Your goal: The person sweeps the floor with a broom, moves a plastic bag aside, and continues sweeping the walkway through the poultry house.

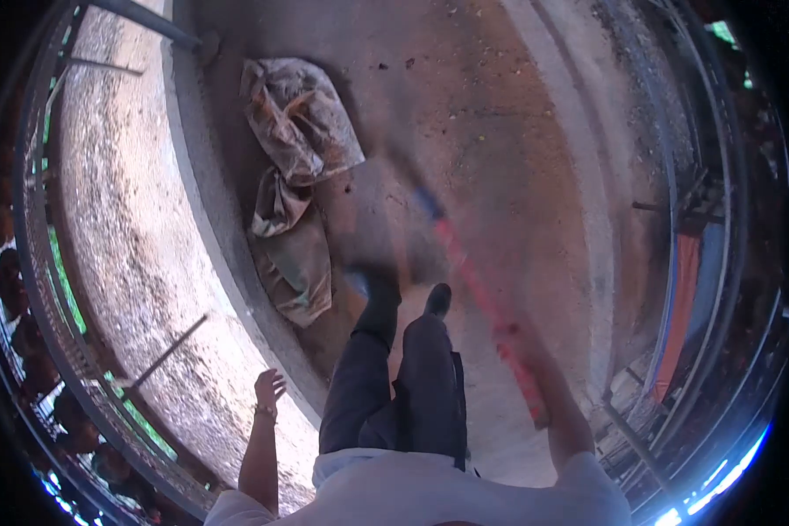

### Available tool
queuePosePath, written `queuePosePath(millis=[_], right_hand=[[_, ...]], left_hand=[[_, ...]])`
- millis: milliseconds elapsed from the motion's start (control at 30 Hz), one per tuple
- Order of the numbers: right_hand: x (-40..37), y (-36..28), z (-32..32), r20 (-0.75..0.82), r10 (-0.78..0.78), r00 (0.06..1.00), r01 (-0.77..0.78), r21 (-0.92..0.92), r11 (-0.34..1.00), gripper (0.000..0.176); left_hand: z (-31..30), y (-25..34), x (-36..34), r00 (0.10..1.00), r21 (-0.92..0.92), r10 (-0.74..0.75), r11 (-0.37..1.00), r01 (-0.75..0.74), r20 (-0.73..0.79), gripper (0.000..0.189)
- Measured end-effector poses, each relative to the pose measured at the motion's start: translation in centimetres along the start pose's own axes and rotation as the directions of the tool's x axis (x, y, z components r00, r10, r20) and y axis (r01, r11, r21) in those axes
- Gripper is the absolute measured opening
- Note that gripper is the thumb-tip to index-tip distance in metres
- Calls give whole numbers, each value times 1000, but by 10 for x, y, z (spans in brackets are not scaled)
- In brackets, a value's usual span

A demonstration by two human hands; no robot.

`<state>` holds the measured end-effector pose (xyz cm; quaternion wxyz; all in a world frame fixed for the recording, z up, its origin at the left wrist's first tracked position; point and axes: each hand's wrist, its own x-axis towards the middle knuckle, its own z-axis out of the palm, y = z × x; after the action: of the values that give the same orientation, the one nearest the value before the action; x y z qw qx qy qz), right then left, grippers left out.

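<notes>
My right hand [517,337] is closed around a long red stick [473,272] with a blue band and a dark, motion-blurred far end. The stick slants up and to the left over the floor, its near end beside my forearm. On the left, my left hand [270,390] hangs empty with fingers apart and a bracelet at the wrist. Ahead on the floor lies a crumpled, dirty, pale sack [324,118]. A second, greenish-brown sack or cloth [298,263] lies nearer my feet, against the raised edge.
My legs are in mid-stride on the dusty concrete floor [491,114]. A low kerb [228,254] separates it from bright gravelly ground [123,175] and railings on the left. Along the right run metal rails, with an orange cloth strip [678,307] hanging there.
</notes>
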<state>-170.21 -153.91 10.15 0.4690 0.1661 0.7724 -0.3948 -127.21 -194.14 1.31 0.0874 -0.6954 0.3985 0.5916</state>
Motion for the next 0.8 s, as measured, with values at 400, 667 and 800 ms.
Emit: queuePosePath(millis=[400,667,800], right_hand=[[49,36,65,-379,55,924,170,535,828,29],[24,-22,139,30,663,748,55,993,-106,5],[71,-78,238,214,-99,972,-221,973,-70,23]], left_hand=[[264,270,103,794,146,294,892,-428,533,19],[263,295,101,788,424,23,833,-356,615,20],[245,301,93,835,617,-59,703,-354,547,21]])
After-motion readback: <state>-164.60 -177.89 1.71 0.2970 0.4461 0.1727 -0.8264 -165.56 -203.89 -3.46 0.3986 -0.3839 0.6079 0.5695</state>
